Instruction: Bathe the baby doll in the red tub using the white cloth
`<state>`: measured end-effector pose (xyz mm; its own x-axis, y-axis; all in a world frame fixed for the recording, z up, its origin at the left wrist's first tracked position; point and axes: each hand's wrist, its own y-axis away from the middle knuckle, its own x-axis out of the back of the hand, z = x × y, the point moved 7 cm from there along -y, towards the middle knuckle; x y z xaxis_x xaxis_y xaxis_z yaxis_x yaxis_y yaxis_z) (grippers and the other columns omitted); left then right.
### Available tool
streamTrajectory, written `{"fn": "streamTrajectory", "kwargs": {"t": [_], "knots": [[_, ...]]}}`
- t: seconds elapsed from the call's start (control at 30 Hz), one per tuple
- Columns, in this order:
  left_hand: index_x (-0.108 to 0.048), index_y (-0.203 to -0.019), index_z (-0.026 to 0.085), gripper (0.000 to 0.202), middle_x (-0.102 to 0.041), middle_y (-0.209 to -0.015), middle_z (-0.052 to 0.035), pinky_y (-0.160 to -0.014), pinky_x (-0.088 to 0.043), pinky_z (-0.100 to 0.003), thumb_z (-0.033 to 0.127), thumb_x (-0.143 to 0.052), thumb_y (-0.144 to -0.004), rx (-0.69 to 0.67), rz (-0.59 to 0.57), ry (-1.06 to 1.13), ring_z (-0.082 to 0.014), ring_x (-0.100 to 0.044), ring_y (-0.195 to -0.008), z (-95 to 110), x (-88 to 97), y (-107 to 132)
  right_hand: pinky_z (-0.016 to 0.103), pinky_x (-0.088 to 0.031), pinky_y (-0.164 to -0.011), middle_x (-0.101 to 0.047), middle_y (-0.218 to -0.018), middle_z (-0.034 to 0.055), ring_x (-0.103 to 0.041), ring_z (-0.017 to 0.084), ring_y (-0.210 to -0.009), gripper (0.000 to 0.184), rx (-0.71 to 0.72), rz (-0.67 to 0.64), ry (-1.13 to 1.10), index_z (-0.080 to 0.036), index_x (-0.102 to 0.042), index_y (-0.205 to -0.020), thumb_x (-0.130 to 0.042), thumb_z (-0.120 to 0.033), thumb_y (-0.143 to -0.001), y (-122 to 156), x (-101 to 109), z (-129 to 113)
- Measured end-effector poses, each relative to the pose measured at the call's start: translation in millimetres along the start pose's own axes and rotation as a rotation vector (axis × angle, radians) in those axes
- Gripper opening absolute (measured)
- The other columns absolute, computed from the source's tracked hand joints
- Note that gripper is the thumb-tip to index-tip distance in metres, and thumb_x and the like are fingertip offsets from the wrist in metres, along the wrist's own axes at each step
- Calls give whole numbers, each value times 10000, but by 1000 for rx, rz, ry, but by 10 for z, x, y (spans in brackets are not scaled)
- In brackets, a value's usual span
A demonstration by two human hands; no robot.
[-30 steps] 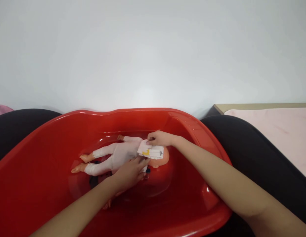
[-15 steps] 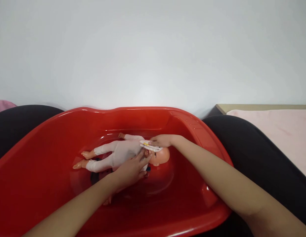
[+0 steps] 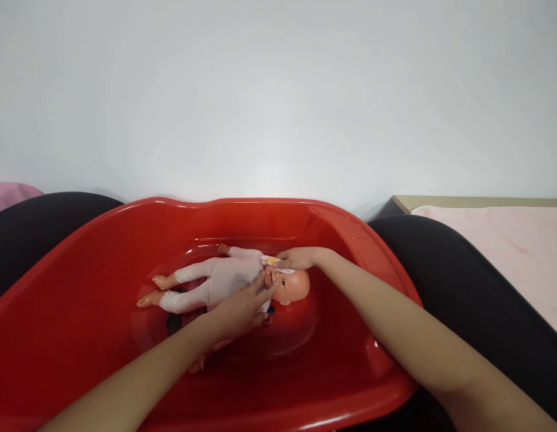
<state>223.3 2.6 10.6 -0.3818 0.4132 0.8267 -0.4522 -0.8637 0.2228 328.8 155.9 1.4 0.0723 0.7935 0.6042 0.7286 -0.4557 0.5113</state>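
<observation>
A baby doll (image 3: 224, 279) in a pale pink suit lies on its back in a red plastic tub (image 3: 80, 336), head to the right, feet to the left. My left hand (image 3: 240, 309) rests on the doll's chest and shoulder, fingers stretched toward its chin. My right hand (image 3: 298, 258) is closed on a small white cloth with a yellow mark (image 3: 271, 260), pressed against the far side of the doll's neck and cheek. Most of the cloth is hidden under that hand and behind the head.
The tub sits across my lap, between two black-clad legs (image 3: 462, 282). A pale pink mat (image 3: 512, 252) lies on a tan-edged surface at the right. A white wall fills the upper half. A pink patch (image 3: 8, 195) shows at the far left.
The cloth covered the doll's face a second ago; my right hand has drawn it back toward the far side, and the face is now uncovered. My left hand stayed in place.
</observation>
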Motion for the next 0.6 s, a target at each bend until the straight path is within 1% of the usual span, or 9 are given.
{"fn": "streamTrajectory", "kwargs": {"t": [0.07,0.13,0.2,0.27,0.33,0.4,0.47,0.53,0.6], "knots": [[-145,-1680,283,883,-83,-1760,-62,-1191,-364,-415,166,-485,-874,4,-20,-40,-330,-289,-1561,-17,-26,-12,324,-491,-955,-741,-1278,59,-687,251,-1114,392,66,-58,-10,-248,-735,-1222,-600,-500,-953,9,-38,-81],[-67,-1685,286,941,-88,-1758,-72,-1187,-368,-416,153,-512,-867,0,-49,-85,-339,-289,-1558,-39,-66,-30,307,-479,-1004,-718,-1331,41,-665,243,-1184,402,138,-113,-42,-252,-705,-1290,-592,-459,-965,21,-75,-146],[-56,-1686,269,953,-87,-1754,-93,-1176,-384,-415,159,-539,-872,2,-74,-137,-358,-272,-1561,-69,-107,-47,298,-462,-1050,-687,-1387,31,-639,233,-1244,448,182,-142,-78,-259,-650,-1379,-592,-432,-970,27,-91,-180],[-89,-1687,255,927,-70,-1753,-104,-1159,-407,-403,169,-547,-886,9,-75,-170,-370,-269,-1562,-98,-127,-58,298,-449,-1081,-658,-1430,29,-623,227,-1277,494,178,-155,-96,-264,-592,-1448,-591,-405,-974,23,-95,-178],[-105,-1687,249,923,-59,-1754,-108,-1141,-428,-396,163,-555,-885,11,-59,-172,-388,-325,-1536,-113,-128,-60,305,-447,-1089,-647,-1445,35,-620,230,-1284,501,143,-161,-76,-263,-580,-1460,-576,-421,-985,16,-94,-146],[-96,-1688,258,945,-59,-1755,-106,-1123,-444,-401,146,-561,-873,3,-42,-160,-407,-410,-1487,-117,-123,-56,315,-464,-1068,-662,-1423,48,-631,244,-1265,481,86,-147,-40,-254,-625,-1411,-547,-485,-997,14,-72,-84],[-77,-1688,286,967,-57,-1756,-100,-1115,-450,-414,134,-562,-865,-11,-32,-144,-416,-452,-1457,-116,-123,-54,320,-492,-1015,-694,-1373,56,-664,249,-1199,480,18,-107,-18,-251,-676,-1341,-522,-549,-998,24,-28,-5],[-36,-1685,311,984,-38,-1756,-105,-1109,-452,-428,142,-561,-870,-16,-39,-128,-419,-450,-1456,-122,-136,-56,324,-525,-930,-745,-1267,71,-713,241,-1056,526,-58,-81,-20,-248,-691,-1317,-498,-613,-991,48,9,73],[22,-1679,328,996,-36,-1754,-119,-1096,-460,-443,166,-556,-885,-6,-59,-114,-415,-454,-1451,-140,-160,-63,348,-538,-861,-797,-1047,95,-733,241,-869,674,-154,-97,-4,-216,-678,-1340,-441,-724,-965,82,16,140]]}}
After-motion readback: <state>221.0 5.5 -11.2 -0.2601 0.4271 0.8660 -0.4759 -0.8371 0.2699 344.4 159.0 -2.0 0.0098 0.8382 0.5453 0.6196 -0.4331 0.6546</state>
